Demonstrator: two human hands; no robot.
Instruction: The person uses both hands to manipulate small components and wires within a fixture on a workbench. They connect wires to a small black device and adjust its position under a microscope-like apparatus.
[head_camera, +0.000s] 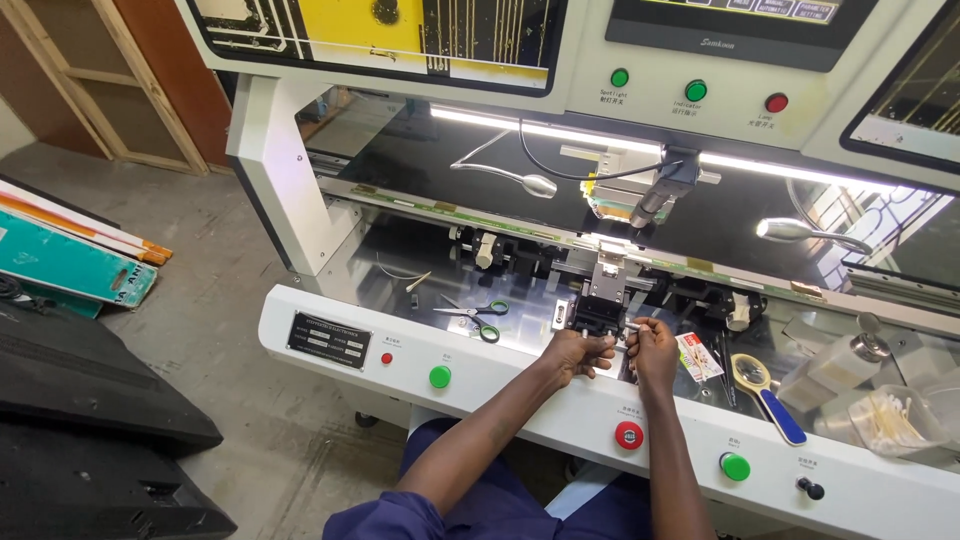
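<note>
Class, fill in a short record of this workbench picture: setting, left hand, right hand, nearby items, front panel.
Setting: a white bench machine with a lit work bay
Left hand: left hand rests against a small black block
Right hand: right hand pinches a thin white stick at the block
Nearby items: scissors, magnifier, cotton swabs
Front panel: green button, red round button

Black rectangular nameplate (329, 340) on machine front; dark screen (741, 22) top centre; small red-white packet (698, 356) beside right hand (655, 350); teal flat box (70, 264) on floor.
</note>
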